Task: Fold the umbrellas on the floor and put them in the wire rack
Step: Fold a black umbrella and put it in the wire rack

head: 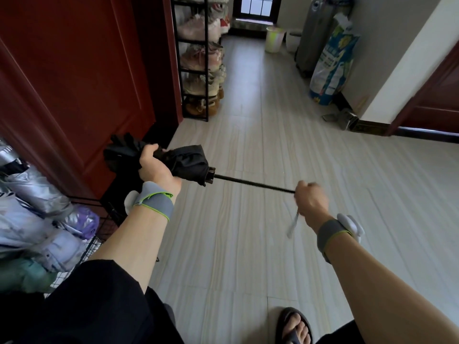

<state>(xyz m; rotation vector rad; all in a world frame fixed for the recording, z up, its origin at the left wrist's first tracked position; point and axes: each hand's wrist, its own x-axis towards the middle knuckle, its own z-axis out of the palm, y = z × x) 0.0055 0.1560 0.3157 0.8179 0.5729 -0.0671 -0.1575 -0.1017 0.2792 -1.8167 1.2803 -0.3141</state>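
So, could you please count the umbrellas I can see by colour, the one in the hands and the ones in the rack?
Black umbrella, canopy in the left hand, handle end in the right hand: 1
Silver-grey, in the wire rack: 2
Purple or lilac, in the rack: 2
Green, in the rack: 1
Total: 6 at least; the rack is partly out of view.

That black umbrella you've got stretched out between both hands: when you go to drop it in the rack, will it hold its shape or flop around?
Probably mixed. The black umbrella has loose, bunched fabric around the left hand, so the canopy will likely flop and spread unless wrapped. The thin shaft looks stiff and straight, still extended toward the right hand. It seems light, being held level by both hands.
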